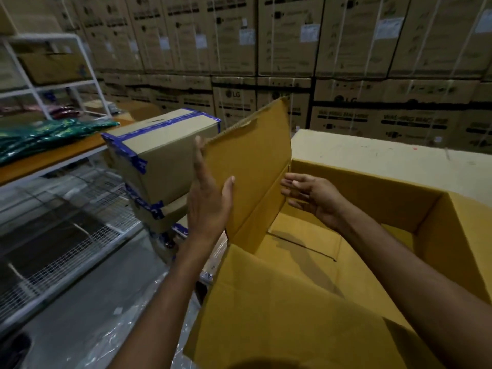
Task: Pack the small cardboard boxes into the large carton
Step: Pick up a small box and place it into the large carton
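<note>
The large yellow-brown carton (372, 187) stands open in front of me, and its inside holds nothing that I can see. Its left flap (250, 166) stands upright. My left hand (210, 198) grips that flap's outer edge, fingers behind it and thumb on the inner face. My right hand (311, 195) hovers open inside the carton's far left corner, fingers spread, touching nothing. To the left, behind the flap, a small cardboard box (162, 145) sealed with blue tape sits on top of another taped box (159, 211); the flap and my left hand hide their right sides.
A wall of big printed cartons (292, 49) fills the background. A white wire rack (45, 83) and an orange shelf board (58, 155) with green packets (48, 134) stand at the left. Wire mesh shelving (69, 235) lies below. Clear plastic film (127, 331) covers the floor beside the carton.
</note>
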Action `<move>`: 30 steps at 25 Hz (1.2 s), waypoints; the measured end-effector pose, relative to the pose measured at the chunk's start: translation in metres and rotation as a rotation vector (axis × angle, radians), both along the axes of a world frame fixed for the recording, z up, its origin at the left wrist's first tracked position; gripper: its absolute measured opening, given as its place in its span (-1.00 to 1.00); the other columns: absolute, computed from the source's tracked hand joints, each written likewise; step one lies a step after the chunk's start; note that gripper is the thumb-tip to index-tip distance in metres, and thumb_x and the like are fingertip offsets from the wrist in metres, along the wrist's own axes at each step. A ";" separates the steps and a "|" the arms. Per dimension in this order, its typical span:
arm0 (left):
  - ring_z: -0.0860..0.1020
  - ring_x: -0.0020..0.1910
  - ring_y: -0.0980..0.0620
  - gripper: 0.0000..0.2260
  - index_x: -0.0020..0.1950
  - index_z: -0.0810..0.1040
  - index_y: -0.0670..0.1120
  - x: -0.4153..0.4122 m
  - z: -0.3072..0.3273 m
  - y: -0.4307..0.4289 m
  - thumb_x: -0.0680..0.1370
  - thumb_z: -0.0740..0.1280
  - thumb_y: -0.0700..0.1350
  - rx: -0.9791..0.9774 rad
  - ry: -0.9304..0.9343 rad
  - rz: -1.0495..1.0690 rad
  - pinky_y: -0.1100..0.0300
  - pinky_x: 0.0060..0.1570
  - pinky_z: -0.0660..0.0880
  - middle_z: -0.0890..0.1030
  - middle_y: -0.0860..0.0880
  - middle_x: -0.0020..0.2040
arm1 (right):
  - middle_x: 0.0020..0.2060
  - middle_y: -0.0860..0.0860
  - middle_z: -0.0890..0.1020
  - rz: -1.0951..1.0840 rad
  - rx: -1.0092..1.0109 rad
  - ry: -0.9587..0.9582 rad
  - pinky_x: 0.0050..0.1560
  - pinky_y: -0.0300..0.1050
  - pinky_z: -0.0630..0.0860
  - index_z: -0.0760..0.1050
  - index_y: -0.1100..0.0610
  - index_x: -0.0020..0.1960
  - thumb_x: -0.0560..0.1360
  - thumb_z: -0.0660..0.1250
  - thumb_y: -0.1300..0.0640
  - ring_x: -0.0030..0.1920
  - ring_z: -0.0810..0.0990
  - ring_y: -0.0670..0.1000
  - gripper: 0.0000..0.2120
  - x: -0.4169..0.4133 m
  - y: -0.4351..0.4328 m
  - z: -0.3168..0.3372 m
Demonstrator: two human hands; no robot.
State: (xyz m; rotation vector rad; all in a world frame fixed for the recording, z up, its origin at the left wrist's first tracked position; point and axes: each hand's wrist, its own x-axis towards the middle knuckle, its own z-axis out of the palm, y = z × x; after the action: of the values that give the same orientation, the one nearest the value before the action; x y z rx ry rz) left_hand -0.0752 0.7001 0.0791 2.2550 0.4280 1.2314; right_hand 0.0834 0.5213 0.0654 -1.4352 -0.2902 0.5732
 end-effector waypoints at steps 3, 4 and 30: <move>-0.03 0.66 -0.19 -0.10 0.68 -0.05 -0.02 0.009 -0.019 -0.002 0.52 0.47 -0.08 0.394 0.105 0.343 -0.25 0.57 0.01 -0.05 -0.19 0.68 | 0.14 0.01 0.74 -0.019 -0.092 -0.001 0.07 -0.04 0.65 0.62 0.11 0.27 0.68 0.25 0.25 0.14 0.73 0.00 -0.75 -0.009 -0.009 -0.021; -0.10 0.66 -0.20 -0.17 0.68 0.04 0.02 0.013 -0.026 -0.002 0.53 0.46 -0.05 0.446 0.219 0.323 -0.24 0.57 -0.08 -0.08 -0.16 0.69 | 0.13 0.02 0.74 -0.017 -0.127 -0.003 0.08 -0.02 0.64 0.62 0.12 0.26 0.67 0.27 0.26 0.13 0.73 0.02 -0.77 -0.011 -0.014 -0.027; 0.60 0.13 0.23 -0.70 0.32 0.58 0.09 0.066 -0.061 -0.143 0.61 0.39 0.11 -0.047 0.487 -0.776 0.12 0.02 0.58 0.63 0.19 0.22 | 0.03 -0.17 0.70 -0.571 -0.615 -0.481 0.06 -0.27 0.57 0.64 0.02 0.22 0.60 0.42 0.14 0.06 0.65 -0.21 -0.79 -0.107 -0.187 -0.053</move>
State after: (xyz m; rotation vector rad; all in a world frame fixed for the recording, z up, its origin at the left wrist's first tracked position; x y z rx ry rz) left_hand -0.0095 0.5567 0.0183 2.3098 -0.2484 0.2788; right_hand -0.0238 0.3338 0.0124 -2.1426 -0.0621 -0.1863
